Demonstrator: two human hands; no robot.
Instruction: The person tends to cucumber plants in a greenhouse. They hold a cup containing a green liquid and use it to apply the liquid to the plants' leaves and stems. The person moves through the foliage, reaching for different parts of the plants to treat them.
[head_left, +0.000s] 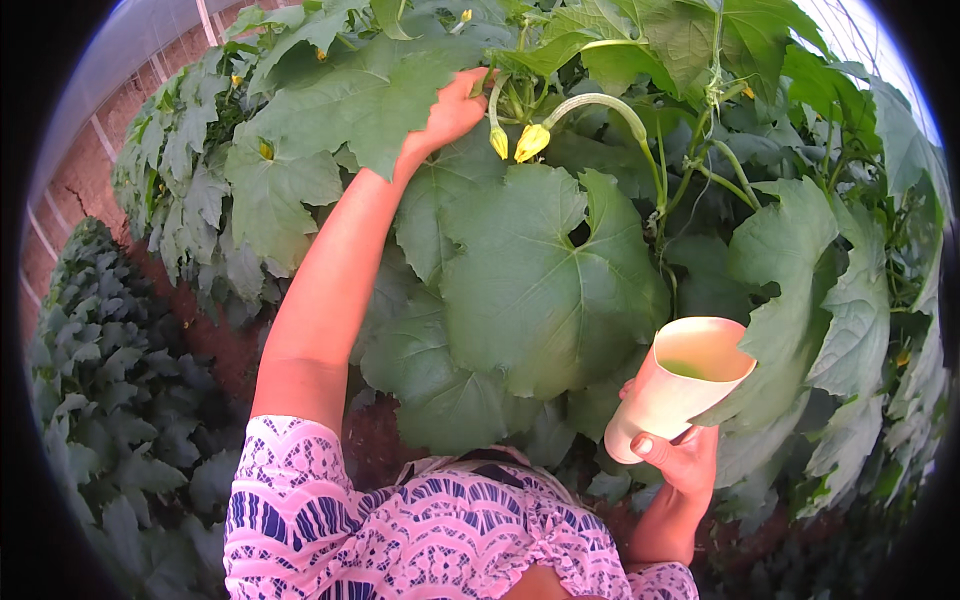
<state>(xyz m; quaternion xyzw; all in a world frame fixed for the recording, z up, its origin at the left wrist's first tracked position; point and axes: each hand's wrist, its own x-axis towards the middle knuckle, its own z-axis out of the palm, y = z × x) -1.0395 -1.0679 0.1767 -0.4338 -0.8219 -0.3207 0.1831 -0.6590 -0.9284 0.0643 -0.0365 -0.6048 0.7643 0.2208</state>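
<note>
My left hand (459, 109) reaches up among the stems of a vine plant. A large lobed leaf (352, 105) hides part of its wrist, and its fingertips are at a green stem, so whether they pinch something is unclear. Close to its right hang a small young gourd fruit (493, 111) and a longer, curved one (600, 100), each tipped with a yellow flower (532, 142). Lower right, my right hand (686, 461) grips a tilted, pale cup (660, 401) with something greenish at its bottom. A leaf edge overlaps the cup's rim.
A broad leaf (555, 277) spreads between my arms. At the right, a string (714, 67) runs up along the vine stem (686, 176), with more big leaves (787, 300) beside it. Another leafy row (120, 390) stands at lower left, across bare reddish soil (217, 337).
</note>
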